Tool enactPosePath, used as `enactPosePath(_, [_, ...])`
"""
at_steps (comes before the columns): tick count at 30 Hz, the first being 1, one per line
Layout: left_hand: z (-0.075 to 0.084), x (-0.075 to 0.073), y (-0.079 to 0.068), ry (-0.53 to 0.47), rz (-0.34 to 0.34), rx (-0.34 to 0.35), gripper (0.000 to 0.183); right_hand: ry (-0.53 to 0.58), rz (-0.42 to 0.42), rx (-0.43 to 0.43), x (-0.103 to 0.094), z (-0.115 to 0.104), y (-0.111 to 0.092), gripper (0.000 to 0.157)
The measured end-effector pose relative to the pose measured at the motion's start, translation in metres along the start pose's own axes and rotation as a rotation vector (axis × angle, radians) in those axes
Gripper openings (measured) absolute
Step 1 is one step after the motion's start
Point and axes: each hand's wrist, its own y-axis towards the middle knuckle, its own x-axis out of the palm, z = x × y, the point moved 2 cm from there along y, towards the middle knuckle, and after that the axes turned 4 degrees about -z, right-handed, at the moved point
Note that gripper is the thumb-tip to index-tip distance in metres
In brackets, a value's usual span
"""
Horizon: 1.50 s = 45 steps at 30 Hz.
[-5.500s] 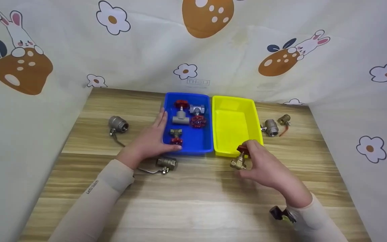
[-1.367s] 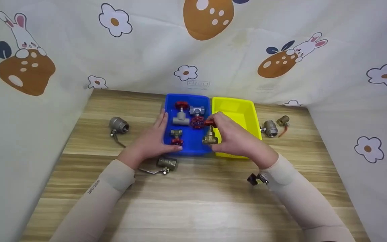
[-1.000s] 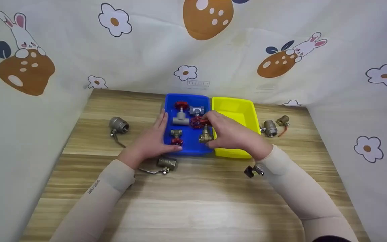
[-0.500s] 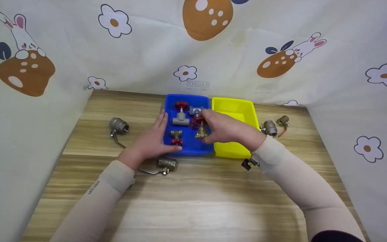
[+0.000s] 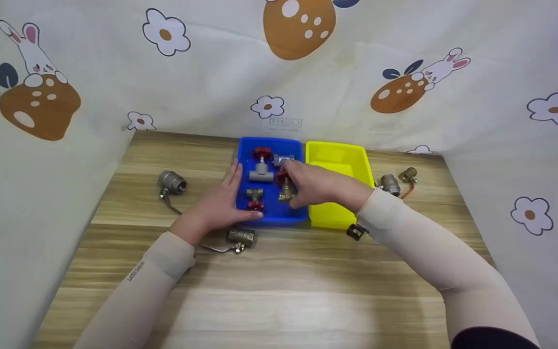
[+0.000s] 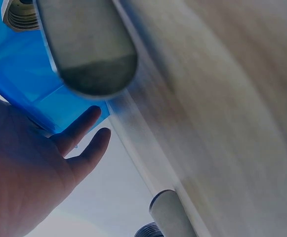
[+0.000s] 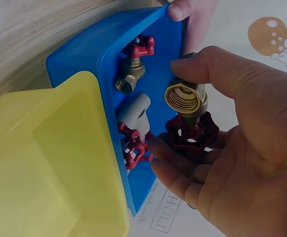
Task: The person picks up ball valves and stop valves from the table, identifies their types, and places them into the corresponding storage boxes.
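My right hand point(image 5: 315, 184) pinches a brass gate valve point(image 5: 286, 195) over the right part of the blue bin point(image 5: 276, 212). In the right wrist view, the thumb is on the valve's body point(image 7: 187, 96) and the fingers are by its red handwheel point(image 7: 192, 132). My left hand point(image 5: 211, 203) lies along the bin's left side with fingers straight, its thumb across the front left corner. Inside the bin lie a grey valve point(image 5: 261, 172), a smaller brass valve point(image 5: 255, 195) and a silver valve point(image 5: 284, 158), partly hidden by my right hand; all have red handwheels.
A yellow bin point(image 5: 334, 215) stands against the blue bin's right side, under my right forearm. Lever ball valves lie on the wooden table: one far left point(image 5: 171, 182), one in front point(image 5: 241, 237), two at right, a silver one point(image 5: 390, 184) and a brass one point(image 5: 408, 174).
My right hand has carried the brass gate valve from the yellow bin's front edge leftward, over the blue bin. The left hand has stayed at the blue bin's side.
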Motion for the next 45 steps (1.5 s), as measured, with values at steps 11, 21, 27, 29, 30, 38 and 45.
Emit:
enactPosePath(11, [0.0, 0.0, -0.001, -0.005, 0.001, 0.012, 0.138, -0.06, -0.018, -0.005, 0.003, -0.006, 0.013, 0.084])
enactPosePath(21, [0.0, 0.0, 0.0, 0.001, 0.005, 0.004, 0.14, -0.096, -0.12, 0.064, 0.001, -0.009, 0.025, 0.101])
enactPosePath(27, [0.0, -0.001, -0.001, 0.002, 0.004, 0.01, 0.14, -0.106, -0.152, 0.066, -0.001, -0.008, 0.034, 0.093])
enactPosePath(29, [0.001, -0.001, -0.001, -0.01, 0.004, 0.017, 0.139, -0.117, -0.162, 0.063, 0.0, -0.006, 0.037, 0.087])
enactPosePath(30, [0.001, -0.002, -0.002, -0.015, 0.005, 0.018, 0.139, -0.123, -0.166, 0.061, 0.001, -0.006, 0.039, 0.086])
enactPosePath(38, [0.0, -0.002, -0.002, -0.025, 0.008, 0.021, 0.144, -0.138, -0.21, 0.114, 0.004, -0.008, 0.046, 0.099])
enactPosePath(45, [-0.001, 0.0, -0.001, -0.028, 0.011, 0.025, 0.141, -0.199, -0.27, 0.121, 0.005, -0.014, 0.053, 0.107])
